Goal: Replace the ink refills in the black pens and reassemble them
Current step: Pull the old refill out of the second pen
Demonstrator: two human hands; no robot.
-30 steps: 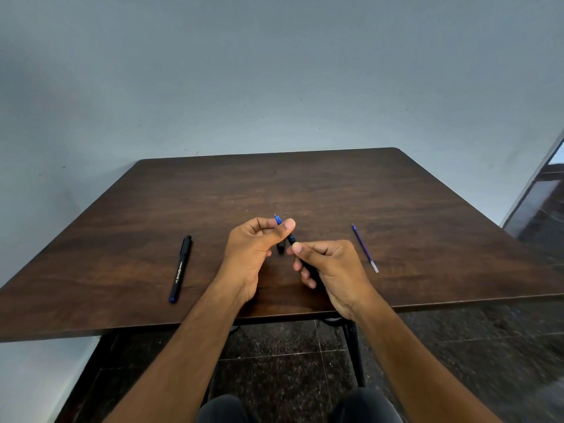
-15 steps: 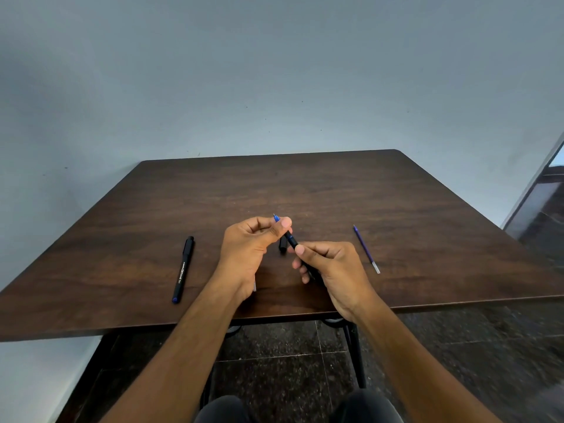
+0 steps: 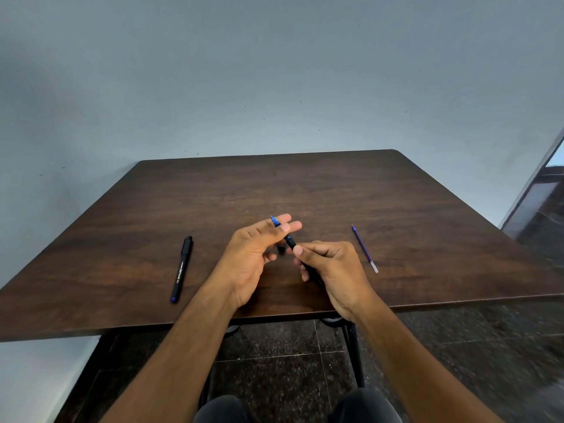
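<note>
My right hand (image 3: 331, 268) grips the barrel of a black pen (image 3: 290, 240) that points up and to the left, its blue tip (image 3: 274, 221) showing. My left hand (image 3: 250, 257) has its fingers stretched out, and the fingertips touch the pen's front section near the tip. A small black piece (image 3: 280, 248), blurred, shows on the table between the two hands. A second black pen (image 3: 181, 269), capped, lies to the left on the table. A loose blue refill (image 3: 364, 248) lies to the right.
The dark wooden table (image 3: 305, 184) stands against a pale wall, its near edge just under my wrists. Dark tiled floor and the table's metal legs (image 3: 354, 352) show below. My knees are at the bottom edge.
My left hand's fingers have uncurled from a pinch on the pen's front section and now lie stretched along it. The right hand keeps its grip; the view has shifted slightly.
</note>
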